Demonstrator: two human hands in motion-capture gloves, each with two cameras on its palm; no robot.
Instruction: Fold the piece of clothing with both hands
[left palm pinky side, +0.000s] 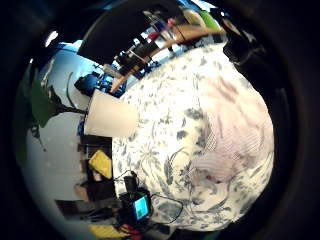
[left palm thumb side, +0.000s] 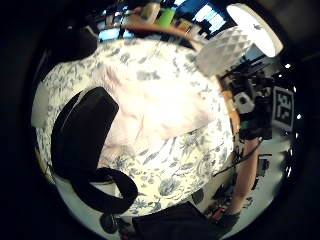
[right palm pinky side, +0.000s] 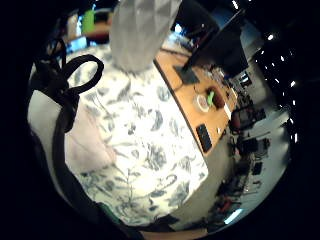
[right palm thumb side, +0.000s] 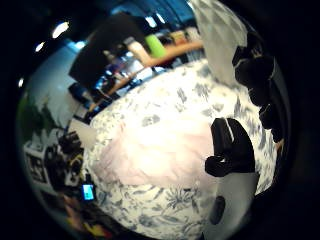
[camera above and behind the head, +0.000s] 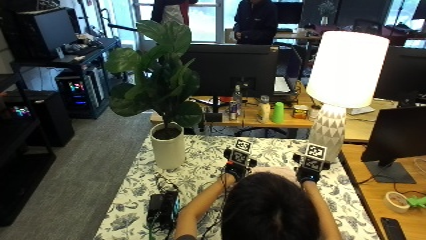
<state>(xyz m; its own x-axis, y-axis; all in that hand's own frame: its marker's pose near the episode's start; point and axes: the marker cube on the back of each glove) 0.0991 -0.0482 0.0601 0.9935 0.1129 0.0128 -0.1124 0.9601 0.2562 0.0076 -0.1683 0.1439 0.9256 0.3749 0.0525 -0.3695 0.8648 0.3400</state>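
Note:
A pale pink piece of clothing (camera above and behind the head: 274, 170) lies flat on the floral tablecloth (camera above and behind the head: 206, 165), mostly hidden by the person's head in the outside view. It shows whole in the palm views, as the pink garment (left palm thumb side: 160, 107) and the same garment (right palm thumb side: 160, 150). My left hand (camera above and behind the head: 236, 166) hovers over its left side and my right hand (camera above and behind the head: 308, 172) over its right side. Both are raised off the cloth. A black thumb (right palm thumb side: 231, 145) and a gloved finger (left palm thumb side: 85, 132) hang loosely curved, with no fabric between them.
A white pot (camera above and behind the head: 168, 149) with a large-leafed plant stands at the table's left. A tall white lamp (camera above and behind the head: 336, 95) stands at the back right. A black device with cables (camera above and behind the head: 162, 205) lies near the front left. A wooden desk (camera above and behind the head: 399, 180) adjoins on the right.

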